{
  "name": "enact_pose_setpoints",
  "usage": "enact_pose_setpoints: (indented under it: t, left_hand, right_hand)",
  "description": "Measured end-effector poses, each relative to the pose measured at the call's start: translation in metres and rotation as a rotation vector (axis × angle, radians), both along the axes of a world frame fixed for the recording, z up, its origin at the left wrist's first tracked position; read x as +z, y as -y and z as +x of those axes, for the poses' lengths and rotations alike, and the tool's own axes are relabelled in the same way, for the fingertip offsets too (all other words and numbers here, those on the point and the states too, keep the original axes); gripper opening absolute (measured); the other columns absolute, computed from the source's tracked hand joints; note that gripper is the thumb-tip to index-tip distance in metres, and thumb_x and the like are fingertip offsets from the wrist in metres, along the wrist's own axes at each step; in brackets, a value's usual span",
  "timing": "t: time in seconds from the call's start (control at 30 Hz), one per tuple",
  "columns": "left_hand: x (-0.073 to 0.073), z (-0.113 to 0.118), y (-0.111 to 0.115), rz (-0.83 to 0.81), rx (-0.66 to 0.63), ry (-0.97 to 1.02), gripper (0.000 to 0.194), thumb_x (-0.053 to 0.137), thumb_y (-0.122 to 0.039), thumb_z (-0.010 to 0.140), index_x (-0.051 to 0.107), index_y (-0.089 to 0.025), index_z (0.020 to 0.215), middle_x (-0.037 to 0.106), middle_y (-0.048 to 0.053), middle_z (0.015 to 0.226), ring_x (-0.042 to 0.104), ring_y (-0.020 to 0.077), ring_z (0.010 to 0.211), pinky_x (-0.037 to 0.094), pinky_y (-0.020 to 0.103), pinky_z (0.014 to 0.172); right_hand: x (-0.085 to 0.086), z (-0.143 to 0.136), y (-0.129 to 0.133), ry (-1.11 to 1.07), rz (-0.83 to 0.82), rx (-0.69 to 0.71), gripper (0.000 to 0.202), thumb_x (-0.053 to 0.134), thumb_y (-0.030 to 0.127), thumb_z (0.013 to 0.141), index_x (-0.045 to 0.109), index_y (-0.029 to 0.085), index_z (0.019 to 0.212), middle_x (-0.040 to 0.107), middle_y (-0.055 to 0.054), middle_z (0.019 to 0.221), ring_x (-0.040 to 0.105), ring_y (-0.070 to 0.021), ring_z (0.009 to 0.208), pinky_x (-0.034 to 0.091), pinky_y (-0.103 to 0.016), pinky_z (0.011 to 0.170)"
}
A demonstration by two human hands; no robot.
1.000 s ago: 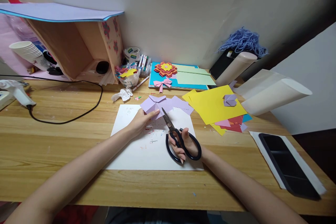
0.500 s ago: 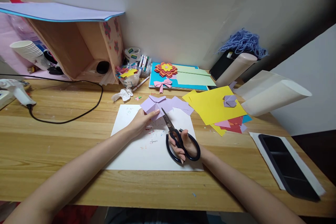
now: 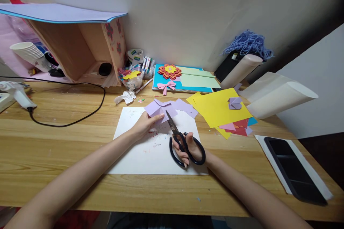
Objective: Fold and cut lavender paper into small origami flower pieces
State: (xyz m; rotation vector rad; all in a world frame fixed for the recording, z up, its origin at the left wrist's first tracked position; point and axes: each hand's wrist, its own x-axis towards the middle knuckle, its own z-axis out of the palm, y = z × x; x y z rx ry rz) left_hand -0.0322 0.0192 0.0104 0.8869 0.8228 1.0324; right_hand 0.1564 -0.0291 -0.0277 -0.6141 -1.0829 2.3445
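Between thumb and fingers, my left hand point(image 3: 146, 124) pinches a folded piece of purple paper point(image 3: 153, 110) over the upper part of a white sheet point(image 3: 134, 157). My right hand point(image 3: 188, 149) is wrapped round the black handles of a pair of scissors point(image 3: 175, 130). Their blades point up and left, with the tips at the right side of the purple paper; I cannot tell whether they touch it. Another purple piece point(image 3: 185, 106) lies just to the right, partly beyond the white sheet's top edge. Dark and coloured marks dot the white sheet.
Yellow paper point(image 3: 220, 109) with a folded purple piece point(image 3: 235, 103) on it lies at right, over coloured scraps. Behind are a layered paper flower point(image 3: 170, 71), a pink bow point(image 3: 166, 86) and a tub of scraps point(image 3: 133, 78). A glue gun point(image 3: 17, 94) and a black phone-like slab point(image 3: 292, 170) flank the sides.
The purple paper in my left hand has shifted very slightly to the right. My right hand and the scissors are almost still.
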Motion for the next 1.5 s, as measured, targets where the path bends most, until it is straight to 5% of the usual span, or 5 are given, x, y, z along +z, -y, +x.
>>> enact_pose_setpoints:
  t: [1.5]
  left_hand:
    - [-0.0033, -0.0021, -0.0004, -0.001, -0.054, -0.037, 0.048, 0.073, -0.03, 0.071, 0.059, -0.015, 0.115, 0.062, 0.014, 0.117, 0.058, 0.027, 0.105, 0.045, 0.039, 0.089]
  right_hand:
    - [0.0, -0.0006, 0.0016, 0.052, 0.098, -0.063, 0.067, 0.047, 0.084, 0.057, 0.044, 0.017, 0.068, 0.04, 0.01, 0.036, 0.036, -0.005, 0.023, 0.037, -0.016, 0.023]
